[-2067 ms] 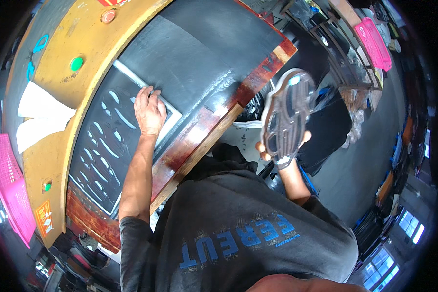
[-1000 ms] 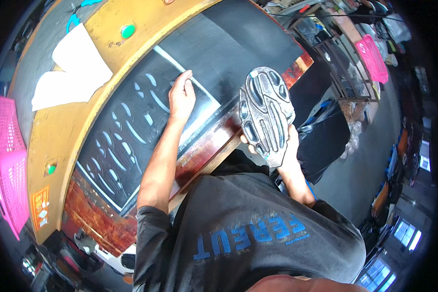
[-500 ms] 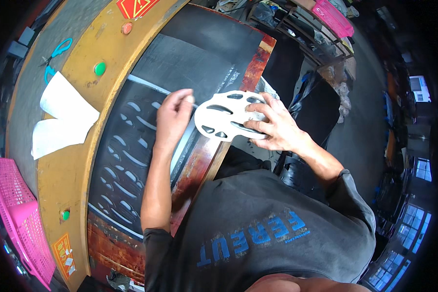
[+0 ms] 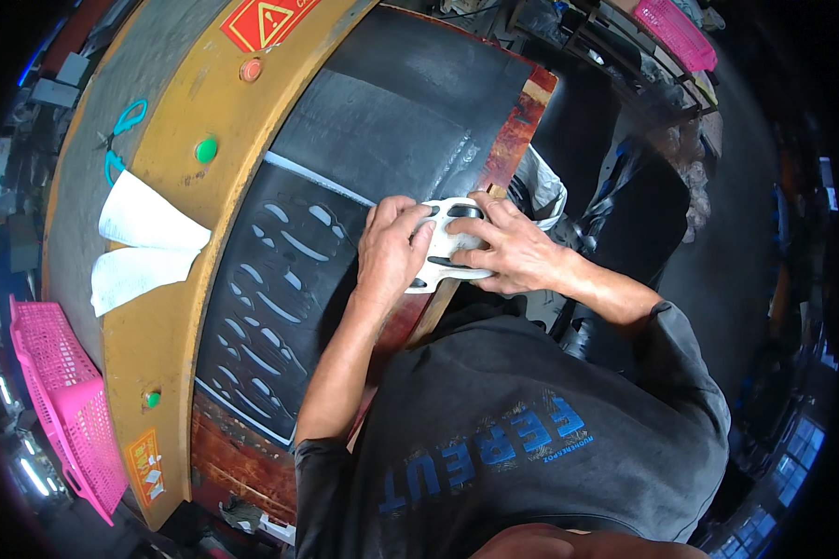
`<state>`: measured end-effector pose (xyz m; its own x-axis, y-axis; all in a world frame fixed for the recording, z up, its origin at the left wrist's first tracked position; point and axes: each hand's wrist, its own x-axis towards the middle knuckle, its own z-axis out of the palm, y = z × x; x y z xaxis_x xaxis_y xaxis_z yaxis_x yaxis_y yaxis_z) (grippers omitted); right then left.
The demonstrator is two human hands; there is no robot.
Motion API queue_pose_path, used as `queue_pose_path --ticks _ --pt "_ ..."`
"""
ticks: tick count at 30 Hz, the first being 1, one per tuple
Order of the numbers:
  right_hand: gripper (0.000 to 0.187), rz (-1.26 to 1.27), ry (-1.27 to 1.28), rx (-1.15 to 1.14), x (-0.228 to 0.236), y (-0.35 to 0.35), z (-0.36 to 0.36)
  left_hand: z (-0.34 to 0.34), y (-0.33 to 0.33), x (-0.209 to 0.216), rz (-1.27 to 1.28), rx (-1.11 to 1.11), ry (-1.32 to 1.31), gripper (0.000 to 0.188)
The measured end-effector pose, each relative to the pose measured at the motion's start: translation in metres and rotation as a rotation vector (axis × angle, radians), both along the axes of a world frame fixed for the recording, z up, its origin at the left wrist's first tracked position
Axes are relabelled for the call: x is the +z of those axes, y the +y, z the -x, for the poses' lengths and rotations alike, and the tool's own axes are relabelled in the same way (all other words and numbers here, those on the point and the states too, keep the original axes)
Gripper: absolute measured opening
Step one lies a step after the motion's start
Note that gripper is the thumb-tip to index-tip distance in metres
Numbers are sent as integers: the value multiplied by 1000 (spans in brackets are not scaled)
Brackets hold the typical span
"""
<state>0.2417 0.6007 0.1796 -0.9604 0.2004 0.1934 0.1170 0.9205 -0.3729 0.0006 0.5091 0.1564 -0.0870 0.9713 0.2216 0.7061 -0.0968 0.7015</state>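
Observation:
A white rounded plate [image 4: 446, 244] with several dark-looking slots is held between both hands, above the red-brown front edge of the bench. My left hand [image 4: 389, 250] closes on its left side, fingers over the top. My right hand [image 4: 522, 247] grips the right side, fingers spread across its face. Left of the hands lies a black sheet [image 4: 322, 293] with several curved cut-outs that show pale beneath. The hands hide much of the plate, and I cannot tell whether it is one piece or a stack.
A yellow machine beam [image 4: 172, 219] with green and red buttons runs along the left. White papers [image 4: 149, 224] and blue-handled scissors [image 4: 121, 140] lie by it. A pink basket [image 4: 75, 410] stands lower left. Dark board [image 4: 382, 112] extends beyond the sheet; another pink basket [image 4: 676, 33] is far right.
My left hand has moved right from beside the plate onto its left side. The plate now sits between both hands and looks tilted differently. The whole view has shifted slightly.

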Motion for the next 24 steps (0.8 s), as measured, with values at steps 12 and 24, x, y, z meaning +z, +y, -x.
queue_pose_path --ticks 12,24 --pt "51 -34 25 2 -22 38 -6 -31 32 -16 -5 72 248 27" --pt "50 37 -48 16 -37 45 -16 -40 47 -29 177 69 155 21"
